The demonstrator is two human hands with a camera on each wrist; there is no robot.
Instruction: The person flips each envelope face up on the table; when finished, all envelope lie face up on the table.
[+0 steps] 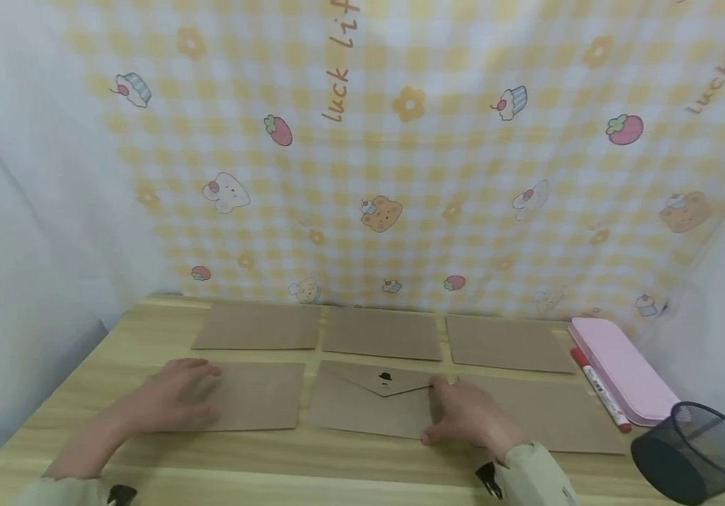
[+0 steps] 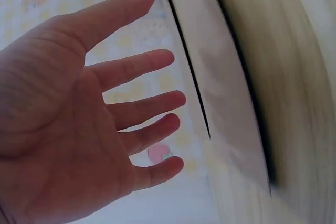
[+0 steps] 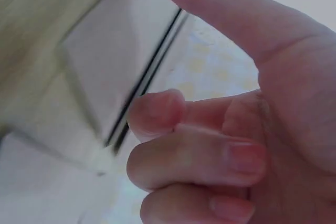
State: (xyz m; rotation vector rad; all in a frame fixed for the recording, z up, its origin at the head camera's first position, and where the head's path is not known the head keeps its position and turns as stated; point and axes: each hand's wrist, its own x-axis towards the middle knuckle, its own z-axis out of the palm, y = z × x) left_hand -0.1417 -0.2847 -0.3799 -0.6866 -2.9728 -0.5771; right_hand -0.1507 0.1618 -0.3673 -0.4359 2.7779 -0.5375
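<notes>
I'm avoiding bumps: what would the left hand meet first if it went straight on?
Likely the front left envelope, beneath the left hand; height is hard to judge, so it might pass over toward the flap envelope.

Wooden table (image 1: 273, 460) with six brown envelopes (image 1: 368, 414), pink case (image 1: 621, 369), red-capped marker (image 1: 601, 390), mesh cup (image 1: 669, 457)

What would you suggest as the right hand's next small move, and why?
Perhaps ease the right hand away from the middle front envelope: it appears to lie flat with its flap showing, so it seems to need little further adjusting.
</notes>
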